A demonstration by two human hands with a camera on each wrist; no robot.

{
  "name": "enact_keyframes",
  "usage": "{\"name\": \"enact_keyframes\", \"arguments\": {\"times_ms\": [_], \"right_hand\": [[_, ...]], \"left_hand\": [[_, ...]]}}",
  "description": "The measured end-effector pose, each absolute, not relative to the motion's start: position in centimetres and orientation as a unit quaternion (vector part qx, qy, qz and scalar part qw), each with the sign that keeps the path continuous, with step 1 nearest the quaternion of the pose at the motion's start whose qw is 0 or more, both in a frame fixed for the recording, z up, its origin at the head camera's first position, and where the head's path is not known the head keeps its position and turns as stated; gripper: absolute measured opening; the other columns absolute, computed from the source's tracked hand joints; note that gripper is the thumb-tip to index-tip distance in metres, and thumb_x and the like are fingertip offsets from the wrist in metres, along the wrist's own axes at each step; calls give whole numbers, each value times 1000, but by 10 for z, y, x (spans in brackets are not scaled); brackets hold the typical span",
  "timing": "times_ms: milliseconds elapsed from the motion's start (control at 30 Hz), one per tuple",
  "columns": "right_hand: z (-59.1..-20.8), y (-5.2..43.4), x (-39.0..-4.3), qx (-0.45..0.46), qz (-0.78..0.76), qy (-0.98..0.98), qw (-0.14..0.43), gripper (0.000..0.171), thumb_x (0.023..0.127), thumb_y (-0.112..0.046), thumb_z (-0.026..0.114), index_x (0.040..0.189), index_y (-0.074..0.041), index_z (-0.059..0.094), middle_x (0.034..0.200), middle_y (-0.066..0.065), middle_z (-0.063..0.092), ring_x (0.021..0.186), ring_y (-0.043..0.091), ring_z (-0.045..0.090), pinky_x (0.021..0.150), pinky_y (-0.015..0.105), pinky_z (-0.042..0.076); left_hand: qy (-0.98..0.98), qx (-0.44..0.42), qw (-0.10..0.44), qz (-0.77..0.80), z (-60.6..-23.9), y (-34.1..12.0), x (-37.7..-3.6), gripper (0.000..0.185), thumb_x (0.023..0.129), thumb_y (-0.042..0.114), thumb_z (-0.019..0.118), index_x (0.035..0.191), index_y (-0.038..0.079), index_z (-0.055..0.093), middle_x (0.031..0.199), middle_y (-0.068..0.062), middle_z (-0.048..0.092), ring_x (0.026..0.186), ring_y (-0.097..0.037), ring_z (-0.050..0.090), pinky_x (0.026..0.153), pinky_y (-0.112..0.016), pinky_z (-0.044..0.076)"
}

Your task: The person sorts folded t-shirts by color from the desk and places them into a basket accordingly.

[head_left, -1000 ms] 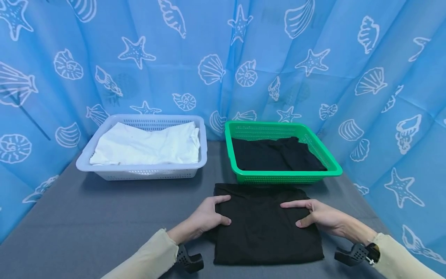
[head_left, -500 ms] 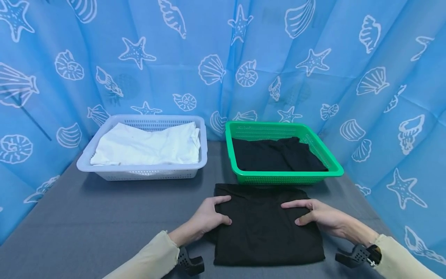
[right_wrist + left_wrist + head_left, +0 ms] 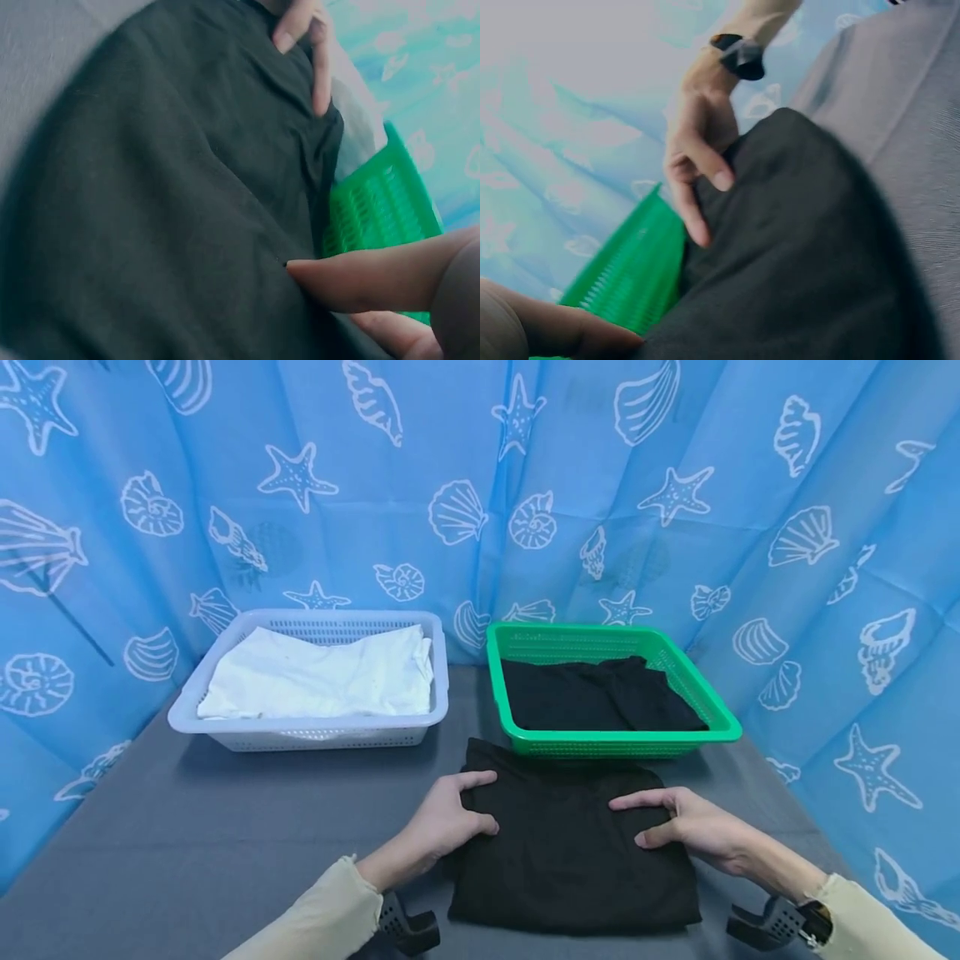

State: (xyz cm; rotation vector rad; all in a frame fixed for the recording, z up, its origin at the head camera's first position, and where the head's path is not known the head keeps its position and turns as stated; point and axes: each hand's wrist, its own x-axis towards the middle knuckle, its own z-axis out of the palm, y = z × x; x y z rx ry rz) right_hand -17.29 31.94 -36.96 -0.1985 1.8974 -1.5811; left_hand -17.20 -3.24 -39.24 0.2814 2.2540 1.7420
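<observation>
A folded black garment lies in front of the green basket, its top edge close to the basket's near rim. My left hand grips its left side, thumb and index finger on top. On the opposite side my right hand holds the cloth the same way. The other fingers of both hands are mostly hidden beneath the fabric. In the left wrist view the black cloth bulges between the hands, and in the right wrist view creases run across the garment toward the left hand's fingers.
The green basket holds more folded black cloth. To its left stands a pale blue-white basket with folded white cloth. Both stand on a grey-covered table before a blue seashell-print curtain.
The left side of the black garment has risen slightly and its top left corner has shifted up toward the basket. My left hand has moved a little upward with it; the right hand barely moved.
</observation>
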Motion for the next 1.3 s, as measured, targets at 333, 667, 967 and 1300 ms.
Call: {"name": "enact_keyframes", "arguments": {"times_ms": [333, 667, 967, 1300], "right_hand": [[-343, 313, -166, -117, -581, 752, 290, 53, 91, -1, 66, 142, 2, 50, 132, 21, 56, 112, 33, 61, 88, 42, 52], [-316, 317, -159, -143, -575, 755, 279, 51, 94, 0, 63, 143, -1, 50, 130, 21, 59, 113, 31, 61, 90, 41, 51], [-295, 324, -156, -182, -564, 761, 265, 49, 95, 3, 59, 143, -5, 52, 121, 24, 64, 114, 30, 61, 90, 40, 51], [-270, 325, -154, -168, -535, 801, 208, 50, 95, -2, 62, 144, -5, 50, 121, 20, 64, 116, 26, 59, 92, 36, 51]], "left_hand": [[777, 139, 116, 602, -356, -47, -175, 57, 77, 3, 79, 132, 11, 64, 120, -8, 62, 97, -19, 62, 77, -34, 54], [752, 149, 128, 630, -333, -57, -169, 55, 79, 7, 80, 131, 15, 65, 116, -6, 65, 97, -19, 64, 79, -35, 54], [726, 159, 104, 661, -327, -62, -163, 55, 81, 12, 80, 132, 24, 65, 129, -3, 59, 107, -22, 60, 86, -39, 51], [690, 173, 95, 697, -322, -64, -161, 57, 83, 10, 78, 135, 26, 62, 130, 0, 59, 109, -21, 61, 90, -40, 51]]}}
